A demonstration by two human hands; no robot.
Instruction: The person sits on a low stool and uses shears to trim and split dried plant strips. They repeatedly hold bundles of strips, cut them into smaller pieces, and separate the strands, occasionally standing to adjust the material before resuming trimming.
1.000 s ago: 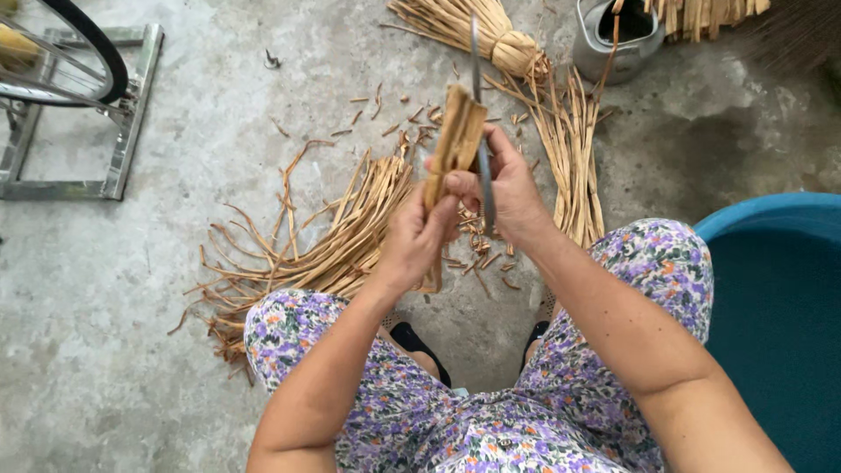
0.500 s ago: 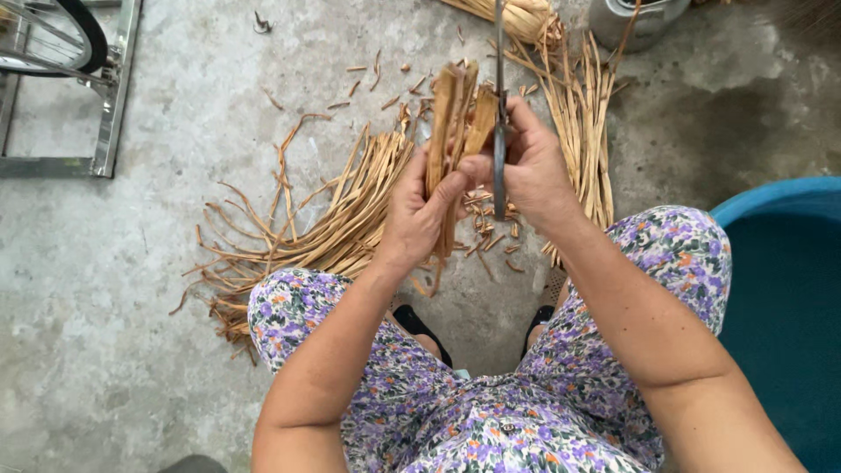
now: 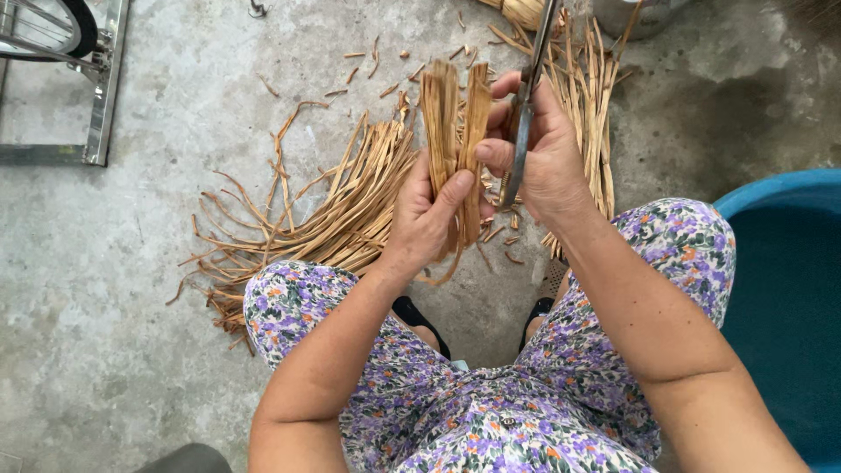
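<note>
Right now the left hand [image 3: 429,219] is clenched around a small bundle of dried reed strips [image 3: 451,123], thumb pressed across the front, with the cut ends standing upright above the fist. Just beside it, the right hand [image 3: 547,162] is wrapped around a long metal blade [image 3: 526,114], apparently shears or a knife, fingers curled on the handle; I cannot tell whether the tool has one blade or two. Its edge runs close along the right side of the bundle, and the right forefinger touches the strips.

Chiefly, the risk seems to be the blade meeting a finger: the left thumb and the right fingertips both sit very near the steel, so a slip on the dry, smooth strips could bring skin under the edge. A loose hold might also let strips slide out of the fist and cut unevenly, or drop among the scraps [image 3: 385,74] scattered on the concrete floor [image 3: 131,289]

Below the hands, a fan of longer reed strips [image 3: 333,210] lies on the floor by the left knee, and more lengths [image 3: 587,96] lie beyond the right hand. A blue tub [image 3: 788,289] stands at the right, near the floral skirt [image 3: 526,412], and a metal frame with a wheel [image 3: 79,52] sits well apart at upper left
</note>
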